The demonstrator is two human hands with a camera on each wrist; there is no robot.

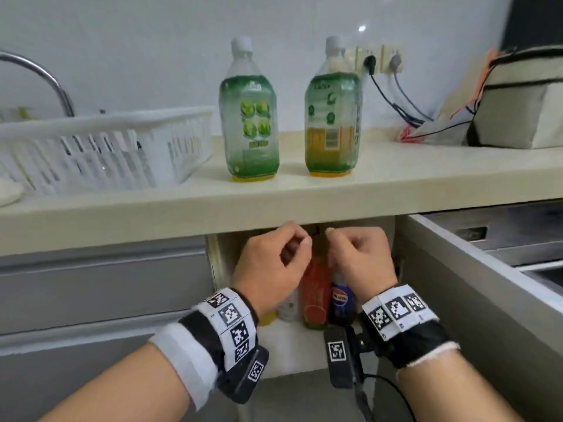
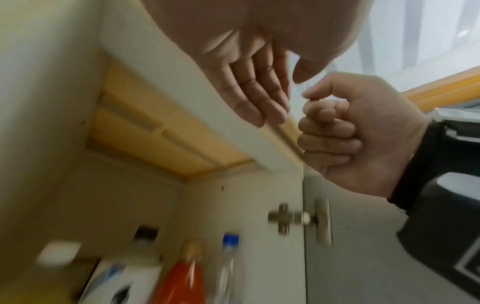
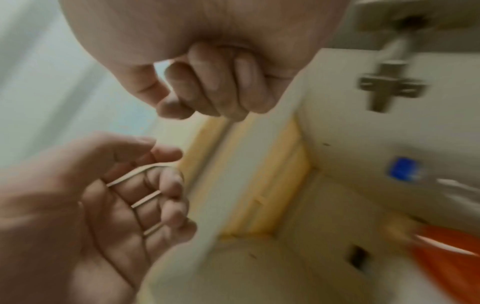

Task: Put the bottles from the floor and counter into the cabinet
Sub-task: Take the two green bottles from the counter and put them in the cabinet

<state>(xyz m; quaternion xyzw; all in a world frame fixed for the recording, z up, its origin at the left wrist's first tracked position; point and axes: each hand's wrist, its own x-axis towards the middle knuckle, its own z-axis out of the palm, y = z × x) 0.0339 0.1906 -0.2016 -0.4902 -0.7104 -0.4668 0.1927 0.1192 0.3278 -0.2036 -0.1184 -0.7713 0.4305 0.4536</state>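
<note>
Two green-labelled bottles stand upright on the beige counter (image 1: 304,196), one to the left (image 1: 249,117) and one to the right (image 1: 332,117). Below them the cabinet is open, with an orange bottle (image 1: 315,296), a blue-capped cola bottle (image 1: 341,300) and a small white bottle (image 1: 288,309) inside. Both hands hover in front of the opening, just under the counter edge. My left hand (image 1: 300,243) has loosely curled fingers and is empty. My right hand (image 1: 330,237) is a closed fist around nothing. The wrist views show the left hand (image 2: 254,96) and the right hand (image 3: 207,88) equally empty.
The open cabinet door (image 1: 457,300) juts toward me on the right, hung on a metal hinge (image 2: 285,218). A white slatted basket (image 1: 106,147) sits on the counter's left beside a faucet (image 1: 45,77). A bag (image 1: 518,102) and plugged-in cords (image 1: 393,99) occupy the right.
</note>
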